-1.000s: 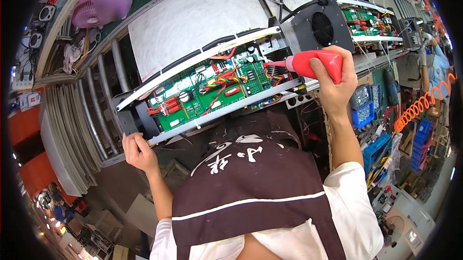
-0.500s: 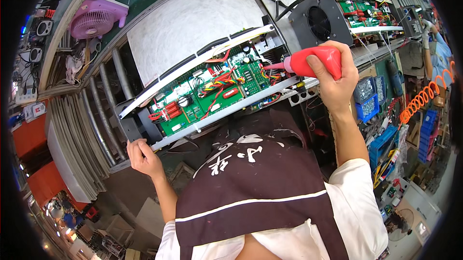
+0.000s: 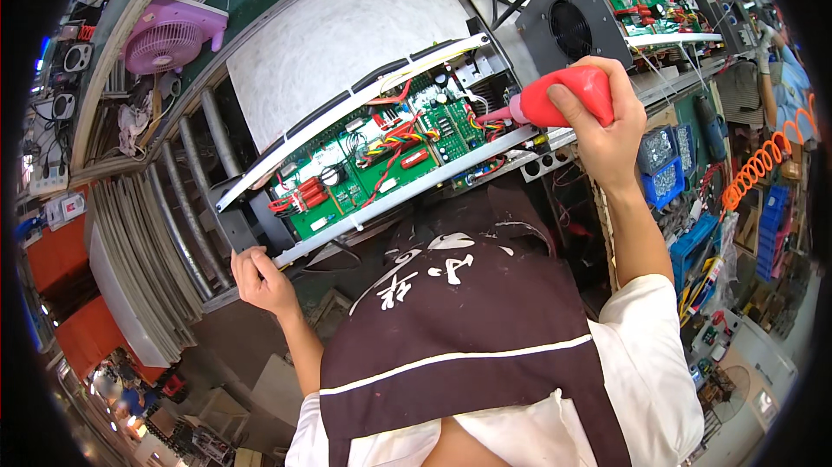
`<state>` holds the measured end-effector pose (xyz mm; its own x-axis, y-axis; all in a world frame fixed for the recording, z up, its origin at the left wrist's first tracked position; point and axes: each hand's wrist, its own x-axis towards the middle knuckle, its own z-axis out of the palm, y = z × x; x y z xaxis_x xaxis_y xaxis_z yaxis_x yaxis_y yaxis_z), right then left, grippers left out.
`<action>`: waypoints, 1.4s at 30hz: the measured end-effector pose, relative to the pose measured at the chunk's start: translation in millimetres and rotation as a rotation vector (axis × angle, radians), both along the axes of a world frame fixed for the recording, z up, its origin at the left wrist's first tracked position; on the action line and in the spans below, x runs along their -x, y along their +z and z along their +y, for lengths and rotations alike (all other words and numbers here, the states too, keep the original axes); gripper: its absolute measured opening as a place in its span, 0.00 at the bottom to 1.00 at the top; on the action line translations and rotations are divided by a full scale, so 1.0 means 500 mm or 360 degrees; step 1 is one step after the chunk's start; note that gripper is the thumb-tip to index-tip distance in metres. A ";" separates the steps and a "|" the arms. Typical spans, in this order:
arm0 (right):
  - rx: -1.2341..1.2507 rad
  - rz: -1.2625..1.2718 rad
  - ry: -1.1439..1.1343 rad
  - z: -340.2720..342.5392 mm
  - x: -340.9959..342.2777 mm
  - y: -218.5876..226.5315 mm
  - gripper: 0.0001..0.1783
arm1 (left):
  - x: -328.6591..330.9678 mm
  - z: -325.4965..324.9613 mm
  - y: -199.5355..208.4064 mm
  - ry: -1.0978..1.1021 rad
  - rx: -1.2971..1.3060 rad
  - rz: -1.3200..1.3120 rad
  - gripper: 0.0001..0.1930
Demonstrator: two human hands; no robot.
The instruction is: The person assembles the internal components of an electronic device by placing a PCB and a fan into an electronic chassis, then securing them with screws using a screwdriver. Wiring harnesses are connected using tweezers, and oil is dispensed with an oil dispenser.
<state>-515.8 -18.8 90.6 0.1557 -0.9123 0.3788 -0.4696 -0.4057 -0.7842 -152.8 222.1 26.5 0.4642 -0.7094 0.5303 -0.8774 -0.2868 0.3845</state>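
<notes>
In front of me lies a long open electronics chassis (image 3: 407, 198) with pale side rails, holding a green circuit board (image 3: 368, 174) with red, yellow and black wires. My right hand (image 3: 607, 133) is wrapped round a red squeeze bottle (image 3: 568, 96). The bottle lies tilted, its thin pink nozzle (image 3: 494, 115) pointing left and slightly down at wires near the board's right end. Whether the tip touches them, or anything flows out, I cannot tell. At the chassis's near left corner, my left hand (image 3: 264, 281) grips the edge with curled fingers.
A white panel (image 3: 347, 42) lies beyond the chassis. A second unit with a black fan (image 3: 570, 29) and cables stands at the far right. Metal rollers (image 3: 186, 198) are on the left. Blue bins (image 3: 663, 185) of small parts and an orange coiled hose (image 3: 763, 155) are right.
My right hand has raised the body of the red bottle slightly, so it tilts more toward the board. The nozzle stays over the same end. My left hand keeps its place at the corner.
</notes>
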 end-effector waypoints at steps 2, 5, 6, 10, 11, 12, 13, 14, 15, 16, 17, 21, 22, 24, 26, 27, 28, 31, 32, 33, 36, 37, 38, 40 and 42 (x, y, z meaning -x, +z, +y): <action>-0.0009 -0.0026 -0.0012 0.002 0.000 -0.002 0.17 | 0.000 0.000 0.001 -0.0016 -0.0003 0.0006 0.08; -0.0028 -0.0014 -0.0037 0.006 -0.001 -0.003 0.17 | 0.002 -0.001 0.002 0.0011 -0.0007 0.0006 0.08; 0.0010 -0.0056 -0.0050 0.006 0.000 -0.006 0.17 | 0.000 0.001 0.001 0.0001 -0.0012 0.0011 0.08; 0.0061 -0.0221 -0.0122 0.002 0.006 -0.016 0.18 | 0.002 -0.001 0.002 0.0003 0.0002 0.0071 0.08; 0.0025 -0.0285 -0.0158 0.000 0.008 -0.017 0.17 | 0.002 -0.003 0.001 -0.0007 0.0001 0.0071 0.08; 0.0022 -0.0288 -0.0163 -0.001 0.010 -0.018 0.17 | 0.002 -0.002 -0.002 0.0006 0.0008 0.0082 0.08; -0.0043 -0.0454 -0.0195 -0.003 0.013 -0.018 0.16 | 0.002 -0.001 -0.002 0.0018 0.0015 0.0094 0.08; -0.0108 -0.0620 -0.0227 -0.005 0.014 -0.016 0.16 | 0.002 0.000 -0.001 0.0013 0.0012 0.0091 0.08; -0.0095 -0.0654 -0.0235 -0.006 0.016 -0.012 0.15 | 0.003 -0.001 -0.001 -0.0003 0.0017 0.0072 0.08; -0.0094 -0.0655 -0.0244 -0.004 0.016 -0.009 0.15 | 0.002 -0.002 -0.001 -0.0018 0.0023 0.0054 0.08; -0.0160 -0.0773 -0.0227 -0.002 0.015 -0.007 0.15 | 0.001 -0.001 -0.002 -0.0028 0.0022 0.0053 0.08; -0.0262 -0.1010 -0.0201 -0.001 0.014 -0.006 0.15 | 0.000 0.005 -0.002 0.0002 -0.0002 0.0016 0.09; -0.0305 -0.1054 -0.0185 -0.001 0.017 -0.009 0.15 | 0.000 0.005 -0.002 0.0020 -0.0004 0.0032 0.09; -0.0210 -0.0888 -0.0236 -0.001 0.026 -0.025 0.15 | -0.002 0.004 -0.002 -0.0011 0.0014 0.0036 0.09; -0.0116 -0.0724 -0.0283 -0.001 0.020 -0.030 0.16 | 0.001 0.003 0.000 -0.0018 -0.0003 0.0003 0.09; -0.0044 -0.0632 -0.0254 0.006 0.011 -0.027 0.16 | -0.001 0.004 -0.004 -0.0013 0.0010 0.0029 0.09; 0.0027 -0.0540 -0.0225 0.009 0.004 -0.026 0.16 | -0.001 0.003 -0.002 -0.0011 0.0012 0.0024 0.09; 0.0070 -0.0432 -0.0201 0.006 -0.010 -0.033 0.17 | 0.000 0.001 0.001 -0.0034 0.0020 0.0025 0.09; 0.0079 -0.0396 -0.0176 0.004 -0.015 -0.033 0.17 | -0.001 0.001 -0.001 -0.0034 0.0030 0.0033 0.09; 0.0094 -0.0372 -0.0167 0.002 -0.018 -0.033 0.17 | -0.001 0.001 -0.002 -0.0034 0.0039 0.0043 0.09; 0.0071 -0.0332 -0.0142 -0.001 -0.018 -0.038 0.18 | 0.002 -0.002 -0.001 -0.0041 0.0048 0.0029 0.09; 0.0070 -0.0332 -0.0138 -0.002 -0.019 -0.039 0.18 | 0.002 -0.002 -0.001 -0.0037 0.0048 0.0029 0.09; 0.0054 -0.0338 -0.0137 -0.004 -0.020 -0.039 0.18 | 0.001 -0.002 -0.001 -0.0039 0.0047 0.0030 0.09; 0.0036 -0.0343 -0.0135 -0.006 -0.021 -0.039 0.18 | 0.001 -0.002 -0.002 -0.0039 0.0044 0.0033 0.09; 0.0057 -0.0254 -0.0153 -0.009 -0.022 -0.037 0.17 | 0.002 -0.003 0.000 -0.0040 0.0052 0.0017 0.09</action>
<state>-504.9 -23.3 72.1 0.0038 -0.9055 0.4244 -0.3781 -0.3942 -0.8376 -153.6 220.7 26.5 0.4522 -0.7033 0.5485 -0.8800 -0.2517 0.4027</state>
